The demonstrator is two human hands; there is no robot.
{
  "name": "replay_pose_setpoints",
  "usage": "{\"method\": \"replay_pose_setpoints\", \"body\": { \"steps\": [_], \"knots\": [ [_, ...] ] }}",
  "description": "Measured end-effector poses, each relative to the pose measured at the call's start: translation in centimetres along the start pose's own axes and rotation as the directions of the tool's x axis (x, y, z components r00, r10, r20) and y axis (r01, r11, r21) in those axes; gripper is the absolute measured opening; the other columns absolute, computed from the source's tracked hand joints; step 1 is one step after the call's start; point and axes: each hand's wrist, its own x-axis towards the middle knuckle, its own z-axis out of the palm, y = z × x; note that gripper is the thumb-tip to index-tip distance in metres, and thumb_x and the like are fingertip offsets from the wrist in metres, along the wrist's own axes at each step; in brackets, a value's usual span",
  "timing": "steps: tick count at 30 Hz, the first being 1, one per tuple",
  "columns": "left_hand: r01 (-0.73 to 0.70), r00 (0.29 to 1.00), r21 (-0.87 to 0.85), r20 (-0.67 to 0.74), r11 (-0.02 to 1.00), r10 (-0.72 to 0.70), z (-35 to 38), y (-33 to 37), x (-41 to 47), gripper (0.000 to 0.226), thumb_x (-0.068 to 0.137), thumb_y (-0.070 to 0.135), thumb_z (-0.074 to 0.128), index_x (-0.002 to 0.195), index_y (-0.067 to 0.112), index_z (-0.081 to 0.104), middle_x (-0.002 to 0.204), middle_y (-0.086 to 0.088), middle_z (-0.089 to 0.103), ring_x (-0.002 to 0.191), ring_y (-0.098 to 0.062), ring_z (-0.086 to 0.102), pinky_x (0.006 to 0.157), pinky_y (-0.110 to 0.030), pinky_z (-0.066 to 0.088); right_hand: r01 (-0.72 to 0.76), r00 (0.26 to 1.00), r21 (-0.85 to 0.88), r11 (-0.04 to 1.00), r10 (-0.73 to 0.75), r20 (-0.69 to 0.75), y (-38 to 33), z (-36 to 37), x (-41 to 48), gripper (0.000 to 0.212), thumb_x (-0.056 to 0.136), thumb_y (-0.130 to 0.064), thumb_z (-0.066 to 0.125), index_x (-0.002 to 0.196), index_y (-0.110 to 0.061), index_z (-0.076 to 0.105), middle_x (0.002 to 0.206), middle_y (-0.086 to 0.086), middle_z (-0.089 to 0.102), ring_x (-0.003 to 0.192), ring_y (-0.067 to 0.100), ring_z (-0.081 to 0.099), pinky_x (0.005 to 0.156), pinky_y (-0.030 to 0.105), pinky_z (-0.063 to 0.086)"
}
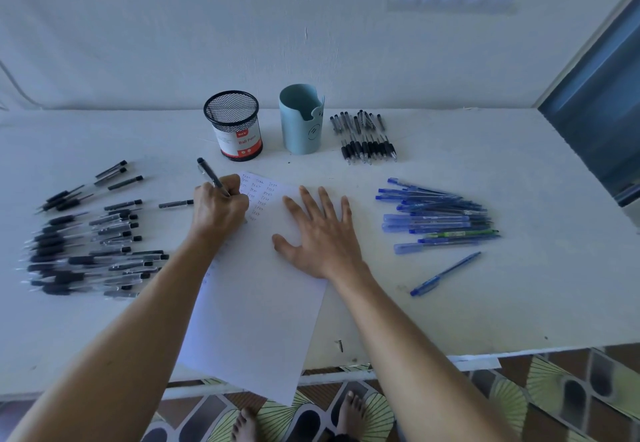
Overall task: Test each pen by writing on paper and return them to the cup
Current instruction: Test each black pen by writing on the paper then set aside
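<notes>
Near the middle of the bench (pixel 450 310), the left grip (pixel 218 207) is clenched around a black pen (pixel 207 173), fingers curled as for writing. The pen's tip is hidden under the fingers, against the top left of a sheet of paper (pixel 256 303) that carries rows of small written words. Its long axis slants up and away, with the back end leaning to the far left. The right grip (pixel 318 233) is released, lying flat with fingers spread on the paper and pressing it down.

Two cups stand beyond the paper. A black mesh cup (pixel 235 126) lies almost straight ahead of the left grip and is the closer one. A pale blue cup (pixel 302 119) stands just beside it to the right. Both look empty. To drop the pen in, the left grip would likely move forward and turn the pen upright. Which cup is meant cannot be told.
</notes>
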Motion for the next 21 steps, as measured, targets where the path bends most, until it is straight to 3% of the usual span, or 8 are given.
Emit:
{"method": "replay_pose_setpoints", "body": {
  "steps": [10, 14, 21],
  "knots": [
    [-0.014, 1.0, -0.002, 0.004, 1.0, 0.014, 0.22, -0.05, -0.07, 0.031, 0.064, -0.007, 0.049, 0.058, 0.015, 0.027, 0.062, -0.005, 0.022, 0.066, -0.019, 0.021, 0.053, -0.028, 0.018, -0.003, 1.0, 0.007, 1.0, 0.003, -0.003, -0.02, 0.08, 0.04, 0.078, 0.091, -0.07, 0.032, 0.158, -0.035, 0.012, 0.168, -0.005, -0.001, 0.154, 0.024, -0.008, 0.119, 0.058, -0.011],
    [-0.02, 1.0, 0.016, 0.011, 1.0, 0.019, 0.22, -0.24, -0.03, 0.027, 0.065, -0.008, 0.049, 0.061, 0.007, 0.027, 0.062, -0.007, 0.025, 0.065, -0.02, 0.022, 0.053, -0.027, 0.018, -0.005, 1.0, 0.004, 1.0, 0.005, 0.002, -0.02, 0.0, 0.05, 0.078, 0.091, -0.07, 0.032, 0.158, -0.036, 0.011, 0.168, -0.005, -0.002, 0.154, 0.024, -0.008, 0.119, 0.058, -0.01],
    [-0.026, 0.999, 0.013, 0.022, 1.0, 0.026, 0.35, -0.16, -0.17, 0.035, 0.065, -0.007, 0.049, 0.059, 0.017, 0.024, 0.063, -0.005, 0.022, 0.066, -0.019, 0.02, 0.053, -0.028, 0.016, -0.005, 1.0, -0.002, 1.0, 0.005, 0.004, -0.12, -0.13, -0.02, 0.078, 0.091, -0.07, 0.032, 0.158, -0.035, 0.011, 0.168, -0.005, -0.002, 0.154, 0.024, -0.008, 0.119, 0.058, -0.01]
  ]
}}
